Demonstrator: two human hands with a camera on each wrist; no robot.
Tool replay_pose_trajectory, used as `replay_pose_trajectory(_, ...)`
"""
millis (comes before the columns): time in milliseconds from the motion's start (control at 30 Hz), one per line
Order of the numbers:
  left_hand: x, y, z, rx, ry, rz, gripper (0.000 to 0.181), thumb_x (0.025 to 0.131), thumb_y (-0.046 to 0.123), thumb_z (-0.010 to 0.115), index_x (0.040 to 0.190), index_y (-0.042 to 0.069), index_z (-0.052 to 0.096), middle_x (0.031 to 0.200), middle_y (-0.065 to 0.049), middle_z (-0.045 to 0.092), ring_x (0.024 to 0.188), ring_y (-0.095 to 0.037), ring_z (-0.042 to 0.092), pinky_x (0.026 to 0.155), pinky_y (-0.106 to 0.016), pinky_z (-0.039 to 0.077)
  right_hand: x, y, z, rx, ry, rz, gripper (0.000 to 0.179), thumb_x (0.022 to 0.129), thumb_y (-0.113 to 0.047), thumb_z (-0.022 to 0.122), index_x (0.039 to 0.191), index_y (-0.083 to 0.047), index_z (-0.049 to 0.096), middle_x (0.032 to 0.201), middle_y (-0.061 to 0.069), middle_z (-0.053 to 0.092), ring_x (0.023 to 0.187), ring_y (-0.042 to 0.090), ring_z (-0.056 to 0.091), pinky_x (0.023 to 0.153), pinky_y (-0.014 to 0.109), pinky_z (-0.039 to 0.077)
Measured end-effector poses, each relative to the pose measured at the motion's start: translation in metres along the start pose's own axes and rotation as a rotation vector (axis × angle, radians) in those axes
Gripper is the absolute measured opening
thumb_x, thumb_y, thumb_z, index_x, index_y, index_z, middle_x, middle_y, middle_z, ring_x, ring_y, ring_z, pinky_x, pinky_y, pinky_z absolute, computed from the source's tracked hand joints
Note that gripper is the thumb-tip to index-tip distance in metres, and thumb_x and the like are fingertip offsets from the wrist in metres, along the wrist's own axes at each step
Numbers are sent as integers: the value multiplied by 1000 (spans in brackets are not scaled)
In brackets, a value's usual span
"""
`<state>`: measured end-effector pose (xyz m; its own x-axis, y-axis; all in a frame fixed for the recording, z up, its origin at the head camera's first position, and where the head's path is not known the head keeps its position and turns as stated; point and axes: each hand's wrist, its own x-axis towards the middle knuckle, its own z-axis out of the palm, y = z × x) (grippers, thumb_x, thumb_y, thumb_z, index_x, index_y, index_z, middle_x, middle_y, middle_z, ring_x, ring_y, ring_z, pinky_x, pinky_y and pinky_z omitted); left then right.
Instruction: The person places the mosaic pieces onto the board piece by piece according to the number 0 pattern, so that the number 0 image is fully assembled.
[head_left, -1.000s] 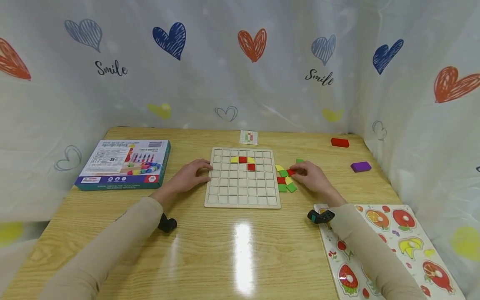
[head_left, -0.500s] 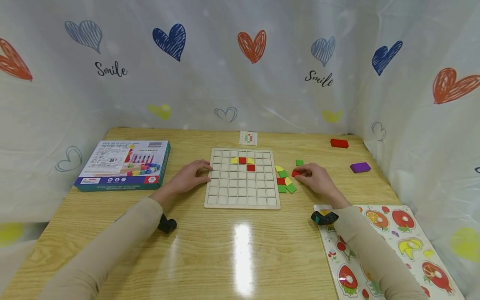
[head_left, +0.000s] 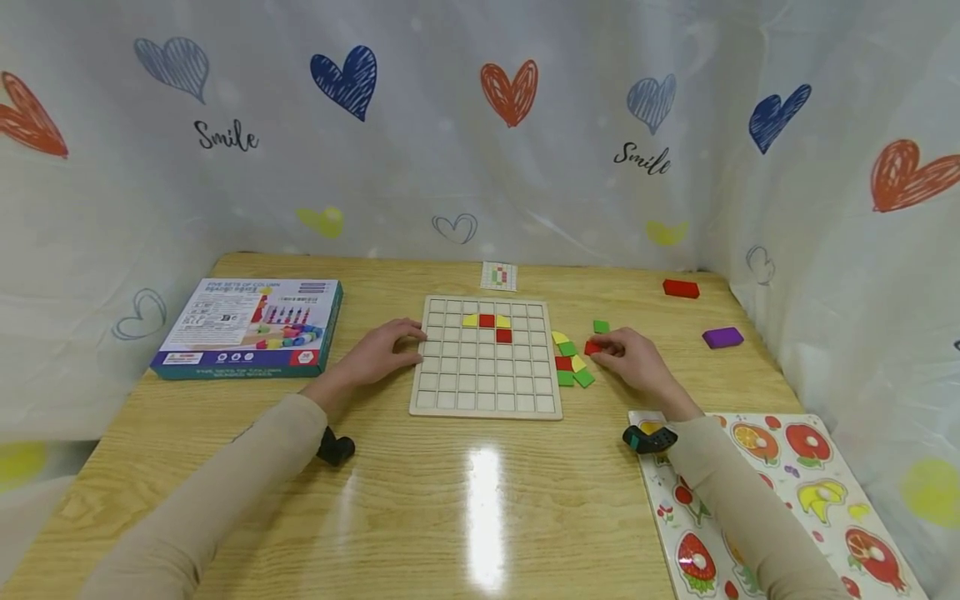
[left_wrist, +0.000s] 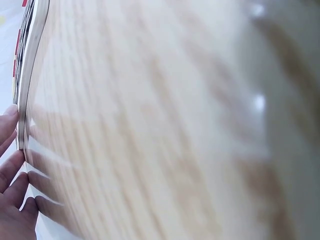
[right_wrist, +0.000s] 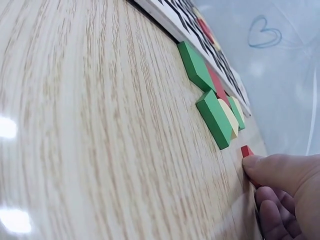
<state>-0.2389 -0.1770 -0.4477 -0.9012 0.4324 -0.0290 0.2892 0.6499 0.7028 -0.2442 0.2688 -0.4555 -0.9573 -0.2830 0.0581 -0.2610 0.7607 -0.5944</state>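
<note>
- Grid board point(head_left: 467, 375) lies flat around the middle of the wooden table point(head_left: 405, 517), with the fruit puzzle board point(head_left: 660, 477) at the near right and the box point(head_left: 247, 325) off to the left.
- Left hand point(head_left: 375, 354) rests at the grid board's left edge, fingertips touching it; its fingers are loosely bent and apart, not wrapped round anything.
- Right hand point(head_left: 633, 358) has thumb and fingers drawn together, pinching a red tile point(head_left: 592, 347) beyond the grid board's right edge; whether that tile touches the table, I cannot tell.
- Card point(head_left: 499, 276), printed with a coloured grid pattern, lies just past the grid board's far edge.
- Red block point(head_left: 681, 288) and purple block point(head_left: 723, 337) lie toward the far right, the purple one closer to the person.
- Placed tiles point(head_left: 487, 321): red between two yellow in the second row, another red below the right-hand yellow.
- Loose tiles point(head_left: 583, 379), green, yellow and red, cluster just beside the grid board's right edge; one green tile point(head_left: 602, 327) lies apart, near the right hand.
</note>
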Motion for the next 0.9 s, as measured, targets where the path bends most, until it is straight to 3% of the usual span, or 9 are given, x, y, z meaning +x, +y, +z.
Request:
replay_pose_trajectory(133, 0, -1, 0, 13, 1, 8, 36, 95, 18, 66, 128, 5, 61, 148, -17, 43, 142, -36, 29, 116, -52, 22, 0, 1, 0, 13, -2, 29, 35, 95, -19, 66, 123, 2, 65, 107, 16, 61, 90, 25, 56, 80, 39, 48)
replay_pose_trajectory(333, 0, -2, 1, 14, 2, 5, 36, 95, 19, 67, 128, 5, 61, 148, -16, 43, 142, -35, 31, 116, -51, 23, -4, -8, 0, 98, 41, 101, 37, 97, -23, 63, 128, -2, 63, 126, 20, 54, 114, 37, 57, 98, 53, 45)
replay_pose_trajectory(533, 0, 0, 1, 12, 3, 9, 36, 95, 18, 66, 127, 5, 61, 147, -17, 43, 141, -35, 31, 116, -51, 24, -3, -24, 6, 160, 82, 95, 37, 95, -23, 66, 128, -6, 64, 123, 17, 53, 112, 35, 60, 97, 48, 48)
replay_pose_trajectory(900, 0, 1, 0, 11, 1, -2, 36, 94, 18, 67, 127, 4, 61, 147, -17, 43, 141, -35, 32, 116, -51, 24, 8, -70, 28, 209, -42, 59, 35, 95, -19, 65, 128, -7, 65, 122, 12, 55, 106, 26, 58, 90, 41, 51)
